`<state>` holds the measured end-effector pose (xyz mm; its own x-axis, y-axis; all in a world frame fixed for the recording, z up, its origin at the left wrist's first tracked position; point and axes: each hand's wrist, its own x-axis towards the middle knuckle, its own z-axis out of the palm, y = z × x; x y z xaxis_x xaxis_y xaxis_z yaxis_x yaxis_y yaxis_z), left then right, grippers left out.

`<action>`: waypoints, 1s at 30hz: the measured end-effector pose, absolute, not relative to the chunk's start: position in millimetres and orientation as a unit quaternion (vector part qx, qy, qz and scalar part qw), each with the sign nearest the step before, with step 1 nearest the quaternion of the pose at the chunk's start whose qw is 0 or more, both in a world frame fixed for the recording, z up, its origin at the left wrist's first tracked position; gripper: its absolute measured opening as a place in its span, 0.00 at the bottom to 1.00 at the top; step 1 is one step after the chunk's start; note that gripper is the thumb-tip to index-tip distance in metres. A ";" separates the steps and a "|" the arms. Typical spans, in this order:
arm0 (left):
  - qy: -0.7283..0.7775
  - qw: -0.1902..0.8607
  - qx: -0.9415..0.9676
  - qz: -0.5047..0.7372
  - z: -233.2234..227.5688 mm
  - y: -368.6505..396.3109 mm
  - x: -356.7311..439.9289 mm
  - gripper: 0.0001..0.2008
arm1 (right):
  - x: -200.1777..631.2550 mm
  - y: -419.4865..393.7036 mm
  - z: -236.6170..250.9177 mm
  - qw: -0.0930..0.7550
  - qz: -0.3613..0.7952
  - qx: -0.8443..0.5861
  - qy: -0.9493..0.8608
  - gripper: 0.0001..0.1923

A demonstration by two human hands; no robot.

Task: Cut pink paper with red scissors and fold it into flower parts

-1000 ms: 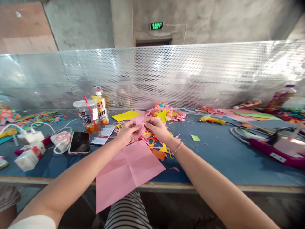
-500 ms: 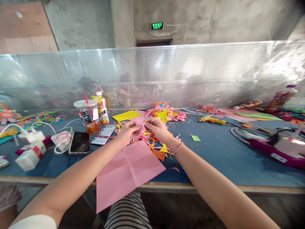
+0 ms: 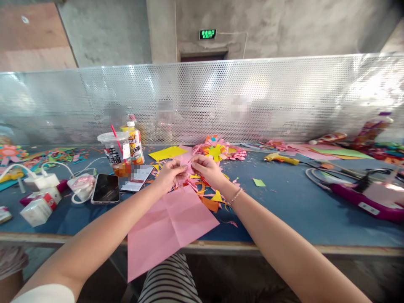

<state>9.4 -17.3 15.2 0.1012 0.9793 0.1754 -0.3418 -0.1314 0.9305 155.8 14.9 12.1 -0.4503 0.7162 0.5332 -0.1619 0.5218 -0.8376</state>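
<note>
My left hand (image 3: 172, 174) and my right hand (image 3: 206, 170) are close together over the middle of the table, fingers pinched. Between their fingertips is a small pink piece of paper (image 3: 187, 165), partly hidden by the fingers and hard to tell from the pink paper behind. Below my hands a creased pink sheet (image 3: 170, 223) hangs over the table's front edge. Coloured paper scraps (image 3: 210, 203) in orange, yellow and pink lie under and beside my hands. Just beyond my right hand rests a paper flower (image 3: 217, 149) with a yellow centre.
To the left are a phone (image 3: 106, 188), a plastic cup with straw (image 3: 112, 149), a drink bottle (image 3: 135, 143) and chargers (image 3: 44, 181). On the right lie a yellow glue gun (image 3: 280, 158) and a purple power strip (image 3: 362, 202) with cables. A perforated metal screen (image 3: 268, 92) borders the back.
</note>
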 end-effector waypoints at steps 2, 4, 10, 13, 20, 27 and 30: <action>0.334 0.568 0.477 0.582 15.2 -17.2 9.5 0.08 | 156.0 14.2 12.7 0.489 0.448 -0.192 -0.723 0.05; 0.334 0.570 0.475 0.582 15.1 -17.1 9.5 0.08 | 156.0 13.3 13.2 0.487 0.447 -0.192 -0.725 0.06; 0.333 0.565 0.478 0.584 14.2 -15.7 9.0 0.08 | 155.5 11.6 14.7 0.484 0.431 -0.209 -0.733 0.06; 0.328 0.561 0.485 0.585 11.8 -13.5 8.1 0.09 | 155.5 12.0 14.7 0.481 0.410 -0.211 -0.745 0.06; 0.338 0.550 0.499 0.579 9.7 -11.6 6.6 0.11 | 154.4 18.2 9.3 0.483 0.320 -0.245 -0.778 0.05; 0.340 0.535 0.514 0.577 9.0 -11.1 7.0 0.11 | 154.4 21.7 6.0 0.477 0.279 -0.264 -0.790 0.05; 0.338 0.536 0.511 0.580 9.3 -11.1 6.5 0.11 | 154.6 22.1 6.1 0.473 0.282 -0.266 -0.791 0.04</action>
